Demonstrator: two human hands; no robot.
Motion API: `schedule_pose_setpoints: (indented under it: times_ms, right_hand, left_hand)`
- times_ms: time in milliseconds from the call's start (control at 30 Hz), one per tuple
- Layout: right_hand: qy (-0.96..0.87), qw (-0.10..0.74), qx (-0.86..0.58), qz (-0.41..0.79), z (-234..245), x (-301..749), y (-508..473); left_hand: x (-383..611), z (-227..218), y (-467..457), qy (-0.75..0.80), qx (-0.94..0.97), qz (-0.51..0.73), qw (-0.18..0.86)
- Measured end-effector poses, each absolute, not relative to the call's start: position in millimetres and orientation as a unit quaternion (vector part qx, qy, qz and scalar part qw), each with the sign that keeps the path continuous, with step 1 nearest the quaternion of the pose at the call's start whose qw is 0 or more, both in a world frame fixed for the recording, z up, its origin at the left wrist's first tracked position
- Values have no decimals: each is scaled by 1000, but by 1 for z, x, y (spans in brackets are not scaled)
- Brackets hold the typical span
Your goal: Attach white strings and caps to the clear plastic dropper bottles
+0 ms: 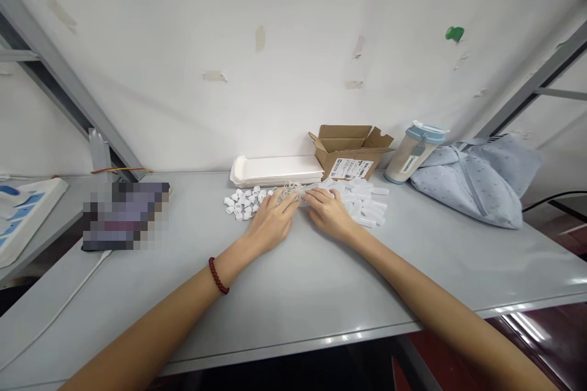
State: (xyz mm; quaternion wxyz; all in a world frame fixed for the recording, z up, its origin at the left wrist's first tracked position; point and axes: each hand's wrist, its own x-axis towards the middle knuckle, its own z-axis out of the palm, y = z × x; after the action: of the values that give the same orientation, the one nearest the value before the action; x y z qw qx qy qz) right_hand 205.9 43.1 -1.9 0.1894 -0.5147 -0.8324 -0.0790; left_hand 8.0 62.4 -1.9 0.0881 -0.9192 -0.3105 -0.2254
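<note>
Both my hands rest on the grey table (pixel 293 293), fingertips almost meeting. My left hand (pixel 270 223), with a dark red bead bracelet (pixel 218 275) on its wrist, lies palm down, and its fingers reach a small tangle of thin pale strings (pixel 290 189). My right hand (pixel 328 211) lies beside it with its fingers closed on a small clear tube. A heap of small white caps (pixel 244 201) sits just left of my left hand. A pile of clear plastic tubes (pixel 367 198) lies right of my right hand.
A stack of white trays (pixel 275 170) and an open cardboard box (pixel 351 149) stand at the wall. A blue-lidded drinking bottle (pixel 413 153) and a light blue cloth bag (pixel 472 180) lie to the right. A blurred dark object (pixel 125 215) sits at the left.
</note>
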Motion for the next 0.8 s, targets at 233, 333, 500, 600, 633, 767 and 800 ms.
schedule_pose_setpoints:
  times_ms: [233, 333, 500, 600, 633, 767, 800]
  right_hand:
    - [-812, 252, -525, -43, -4, 202, 40]
    - [-807, 293, -510, -41, -4, 201, 37]
    - [-805, 370, -464, 18, 2, 198, 29]
    - [-803, 394, -443, 65, 8, 194, 22]
    - [-805, 398, -434, 72, 10, 192, 20]
    - [-834, 399, -372, 85, 10, 187, 14]
    - [-842, 393, -358, 88, 9, 186, 14]
  left_hand:
    - [7, -3, 62, -322, -918, -221, 69]
    - [5, -1, 60, -332, -910, -241, 55]
    - [2, 5, 53, -344, -882, -322, -6]
    - [3, 8, 51, -341, -873, -346, -46]
    - [3, 8, 50, -338, -872, -350, -57]
    - [6, 6, 50, -327, -873, -354, -82]
    - [6, 6, 51, -322, -874, -354, -83]
